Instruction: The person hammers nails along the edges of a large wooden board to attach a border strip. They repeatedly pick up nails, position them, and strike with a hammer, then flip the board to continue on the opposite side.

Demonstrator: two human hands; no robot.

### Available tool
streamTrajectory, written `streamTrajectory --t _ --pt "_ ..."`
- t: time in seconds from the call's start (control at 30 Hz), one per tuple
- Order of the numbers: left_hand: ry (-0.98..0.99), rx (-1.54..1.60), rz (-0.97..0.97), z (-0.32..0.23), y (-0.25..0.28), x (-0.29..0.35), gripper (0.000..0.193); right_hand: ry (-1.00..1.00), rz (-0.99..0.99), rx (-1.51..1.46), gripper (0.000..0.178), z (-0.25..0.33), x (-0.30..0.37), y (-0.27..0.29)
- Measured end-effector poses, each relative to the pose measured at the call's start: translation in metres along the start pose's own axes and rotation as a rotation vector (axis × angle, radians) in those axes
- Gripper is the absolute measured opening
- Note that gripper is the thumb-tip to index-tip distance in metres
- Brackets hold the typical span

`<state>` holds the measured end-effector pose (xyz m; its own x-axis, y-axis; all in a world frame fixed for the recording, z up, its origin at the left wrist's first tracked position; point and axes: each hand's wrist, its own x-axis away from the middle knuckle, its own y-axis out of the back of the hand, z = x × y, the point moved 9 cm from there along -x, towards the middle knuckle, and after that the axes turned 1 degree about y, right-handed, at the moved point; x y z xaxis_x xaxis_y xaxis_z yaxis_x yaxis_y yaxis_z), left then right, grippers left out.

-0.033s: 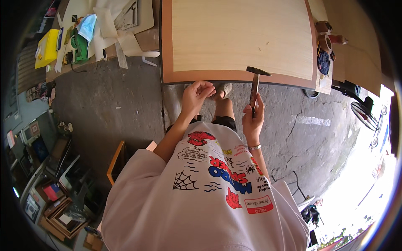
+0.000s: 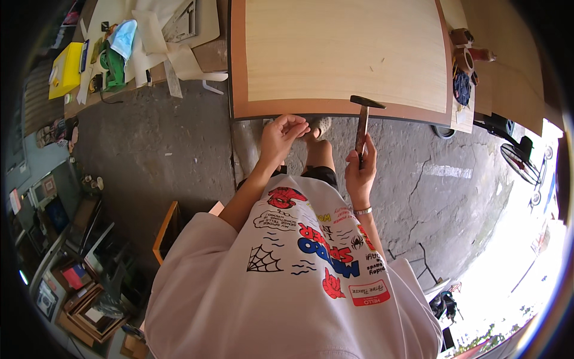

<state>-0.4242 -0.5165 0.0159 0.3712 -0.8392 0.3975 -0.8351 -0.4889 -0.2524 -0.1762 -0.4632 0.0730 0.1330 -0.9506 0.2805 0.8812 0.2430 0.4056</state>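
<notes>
My right hand (image 2: pixel 361 175) is wrapped round the handle of a hammer (image 2: pixel 363 124), held with its dark metal head upward and away from me. In the picture that head overlaps the near edge of a large pale panel (image 2: pixel 344 57) with a brown border and a dark rim. To the left, my left hand (image 2: pixel 280 139) is by the same near edge, thumb and fingers pinched together. Whatever may be between those fingertips is too small or hidden to make out. Whether the hammer touches the panel I cannot tell.
At the far left, a table holds a green tape dispenser (image 2: pixel 113 67), a blue face mask (image 2: pixel 123 38), a yellow box (image 2: pixel 66 70) and paper strips. Tape rolls (image 2: pixel 463 60) lie right of the panel. A wooden frame (image 2: pixel 165 232) stands behind my left arm. Concrete floor (image 2: pixel 167 143) lies below.
</notes>
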Motion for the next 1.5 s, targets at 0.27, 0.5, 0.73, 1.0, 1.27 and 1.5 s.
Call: streamTrajectory --t 0.27,0.5,0.73,1.0,1.27,1.5 --pt "-0.7 -0.773 -0.13 -0.054 -0.006 -0.01 0.011 0.038 -0.031 0.025 0.051 -0.005 0.016 -0.013" --pt "-0.782 -0.914 -0.341 -0.035 -0.013 -0.021 0.009 0.042 -0.056 0.007 0.052 -0.007 0.02 -0.002" --pt "-0.774 -0.922 -0.369 -0.026 -0.011 -0.022 0.007 0.049 -0.042 0.04 0.052 -0.009 0.02 -0.004" --pt "-0.795 -0.932 -0.369 -0.025 -0.01 -0.022 0.006 0.108 0.031 0.151 0.053 0.001 0.014 -0.013" --pt "-0.772 -0.9 -0.371 -0.022 -0.009 -0.023 0.003 0.445 0.111 0.459 0.05 0.041 0.018 -0.037" --pt "-0.791 -0.897 -0.39 -0.025 -0.009 -0.022 0.003 0.517 0.095 0.504 0.051 0.057 0.017 -0.046"
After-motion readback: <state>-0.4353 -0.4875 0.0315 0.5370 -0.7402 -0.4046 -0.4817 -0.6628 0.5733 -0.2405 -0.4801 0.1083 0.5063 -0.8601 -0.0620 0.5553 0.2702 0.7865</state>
